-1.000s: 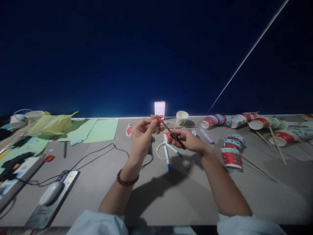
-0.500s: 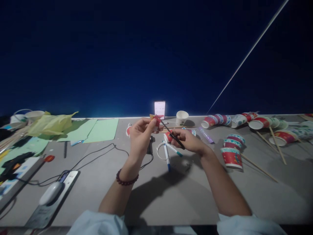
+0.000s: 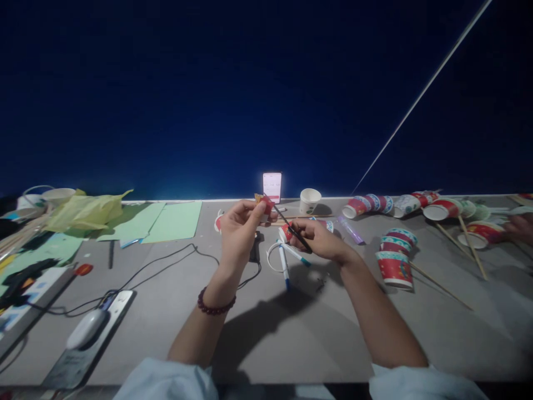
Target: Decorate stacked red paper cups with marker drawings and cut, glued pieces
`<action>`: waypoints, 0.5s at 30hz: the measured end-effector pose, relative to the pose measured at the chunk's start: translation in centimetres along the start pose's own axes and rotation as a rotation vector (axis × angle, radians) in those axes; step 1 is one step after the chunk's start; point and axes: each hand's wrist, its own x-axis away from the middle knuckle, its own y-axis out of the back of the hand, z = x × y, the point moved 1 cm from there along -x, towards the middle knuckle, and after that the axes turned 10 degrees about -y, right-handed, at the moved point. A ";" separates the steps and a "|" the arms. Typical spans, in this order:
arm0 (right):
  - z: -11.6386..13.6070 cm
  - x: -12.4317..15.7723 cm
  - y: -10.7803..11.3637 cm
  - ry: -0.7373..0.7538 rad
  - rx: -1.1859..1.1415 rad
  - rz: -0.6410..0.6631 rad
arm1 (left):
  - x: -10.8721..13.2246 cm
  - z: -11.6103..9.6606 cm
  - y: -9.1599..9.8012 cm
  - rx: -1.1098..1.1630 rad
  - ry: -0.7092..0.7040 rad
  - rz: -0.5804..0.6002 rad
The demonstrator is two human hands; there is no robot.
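My left hand (image 3: 239, 230) is raised above the grey table (image 3: 291, 339), its fingers pinched on a small red and yellow paper piece (image 3: 265, 202). A bead bracelet circles that wrist. My right hand (image 3: 318, 239) is closed round a thin black stick-like tool (image 3: 291, 226), whose tip points up and left at the paper piece. Below the hands lie two blue-tipped markers (image 3: 285, 266) and a white paper ring (image 3: 272, 256).
Several red patterned paper cups (image 3: 395, 269) and wooden sticks (image 3: 441, 286) lie at the right, where another person's hand (image 3: 520, 226) shows at the edge. A lit phone (image 3: 272, 185) and white cup (image 3: 310, 200) stand behind. Green paper (image 3: 175, 221), a cable and power strip (image 3: 87, 333) lie left.
My hands have barely shifted; the tool tip stays at the paper piece. Another person's hand has come into view at the far right edge.
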 end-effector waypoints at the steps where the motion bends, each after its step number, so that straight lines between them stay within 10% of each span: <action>1: -0.1 0.0 0.1 0.000 -0.006 0.000 | 0.0 0.0 0.0 0.005 0.004 -0.002; 15: 0.8 0.0 0.4 0.014 -0.209 -0.176 | -0.2 1.0 0.0 -0.010 0.063 0.133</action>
